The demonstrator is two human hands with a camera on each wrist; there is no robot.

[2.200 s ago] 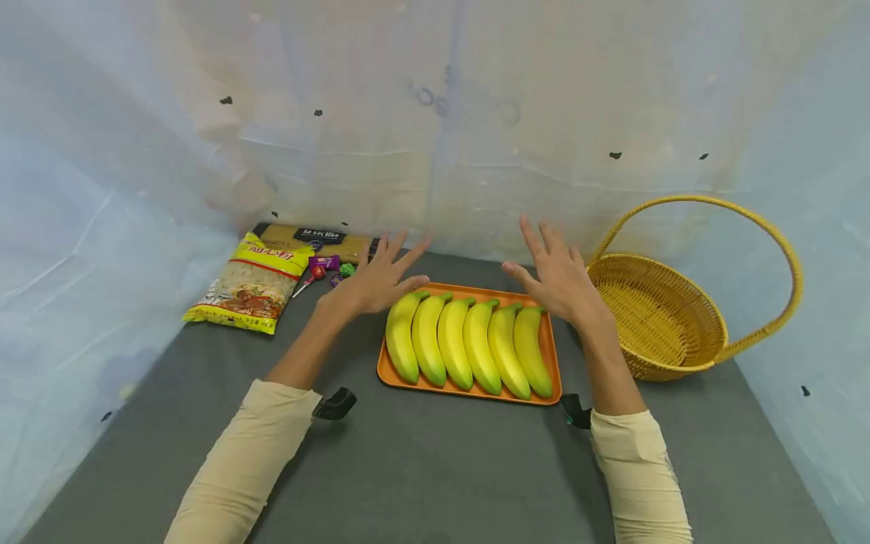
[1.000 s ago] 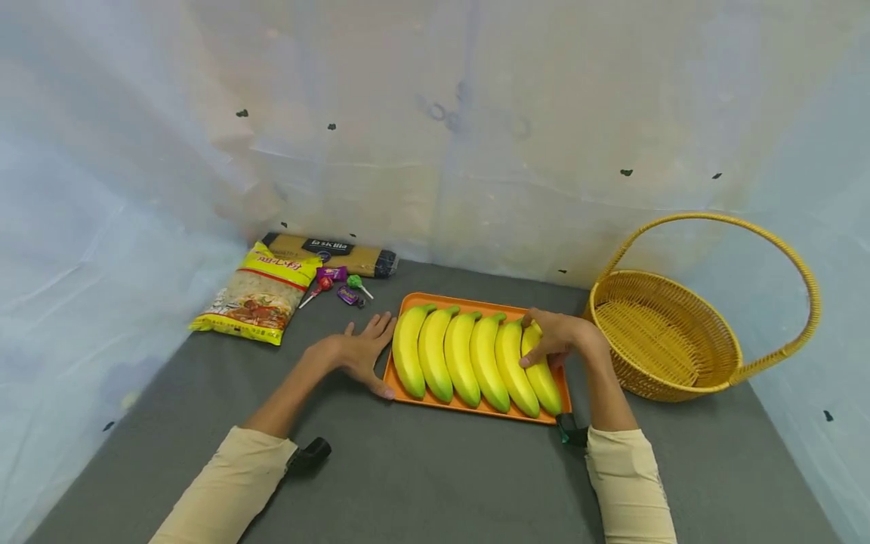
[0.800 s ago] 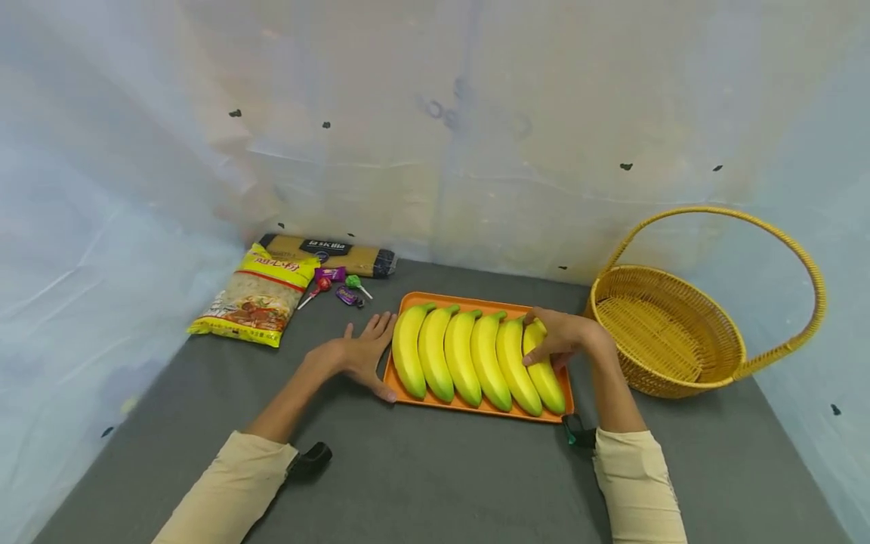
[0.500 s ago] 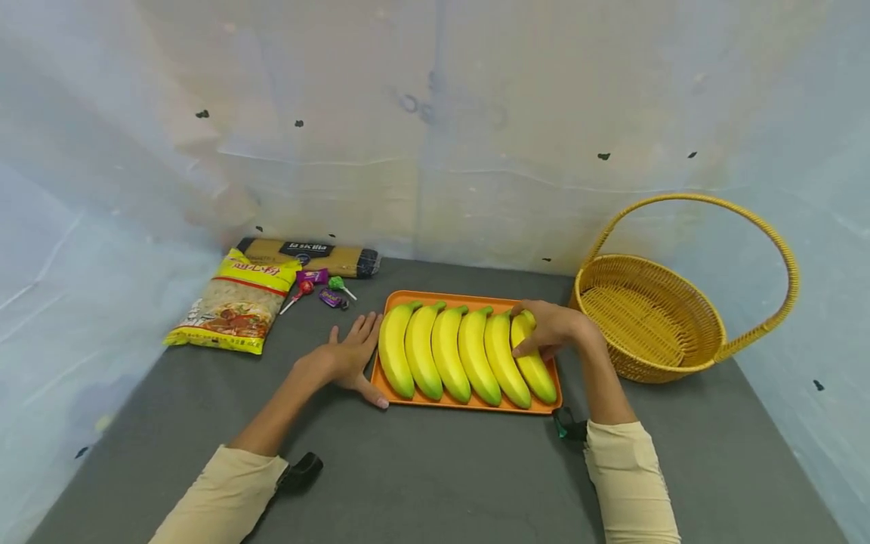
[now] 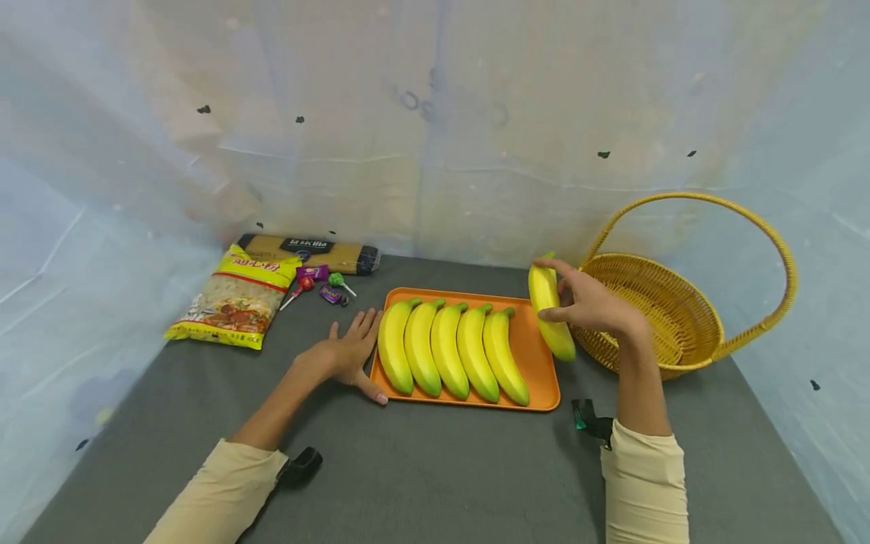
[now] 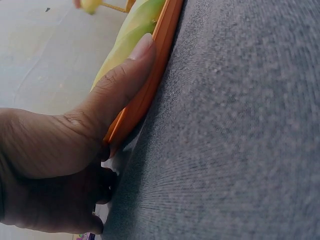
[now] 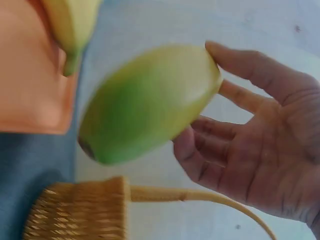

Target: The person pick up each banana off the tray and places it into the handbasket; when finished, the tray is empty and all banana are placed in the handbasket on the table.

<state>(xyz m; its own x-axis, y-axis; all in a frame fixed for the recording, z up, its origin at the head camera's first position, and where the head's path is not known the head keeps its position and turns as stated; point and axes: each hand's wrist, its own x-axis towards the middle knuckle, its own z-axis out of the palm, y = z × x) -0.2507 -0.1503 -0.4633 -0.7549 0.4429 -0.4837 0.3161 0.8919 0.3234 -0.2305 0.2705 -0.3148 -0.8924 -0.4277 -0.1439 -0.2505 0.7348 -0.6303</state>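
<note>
My right hand (image 5: pixel 593 302) pinches one yellow banana (image 5: pixel 549 313) between thumb and fingers, raised above the right edge of the orange tray (image 5: pixel 537 363). In the right wrist view the same banana (image 7: pixel 150 105) points its green tip toward the camera, clear of the tray. Several more bananas (image 5: pixel 448 351) lie side by side on the tray, stems to the back. At the tray's left edge my left hand (image 5: pixel 350 357) rests with fingers spread. Its thumb (image 6: pixel 120 82) lies against the tray's rim in the left wrist view.
A yellow wicker basket (image 5: pixel 710 329) with a tall handle stands right of the tray. At the back left lie a yellow food bag (image 5: pixel 238 298), a brown pasta pack (image 5: pixel 340 255), wrapped candies (image 5: pixel 331 295) and lollipops (image 5: pixel 304 285). Plastic sheeting (image 5: pixel 489 136) encloses the grey table.
Both hands came down to the tray, the left settling at its edge. My right hand gripped the rightmost banana and has lifted it up and rightward, baring the tray there.
</note>
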